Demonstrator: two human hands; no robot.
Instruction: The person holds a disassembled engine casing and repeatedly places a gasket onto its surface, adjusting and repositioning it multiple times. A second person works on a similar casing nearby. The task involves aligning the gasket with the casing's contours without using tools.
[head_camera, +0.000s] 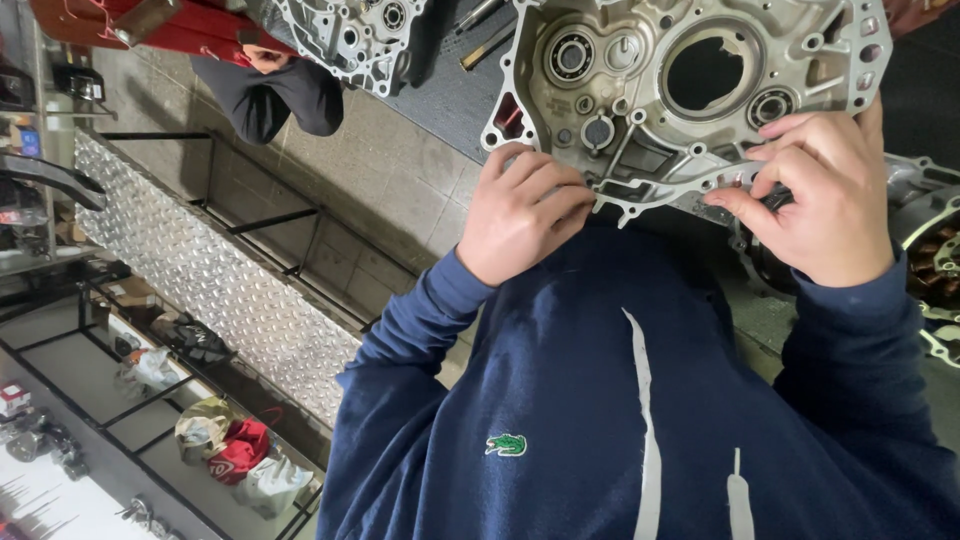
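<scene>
From the head camera, a grey cast-metal engine case half (680, 90) stands tilted against the person's chest in a dark blue hoodie (600, 400). The left hand (520, 215) curls tight, fingertips pinching the case's lower left rim. The right hand (820, 195) grips the lower right edge, fingers bent over it. Behind, another person's dark sleeve (270, 95) touches a second case (350, 35).

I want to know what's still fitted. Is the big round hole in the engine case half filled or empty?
Empty. The large round bore in the engine case half shows only dark space, while smaller bores hold bearings.
</scene>
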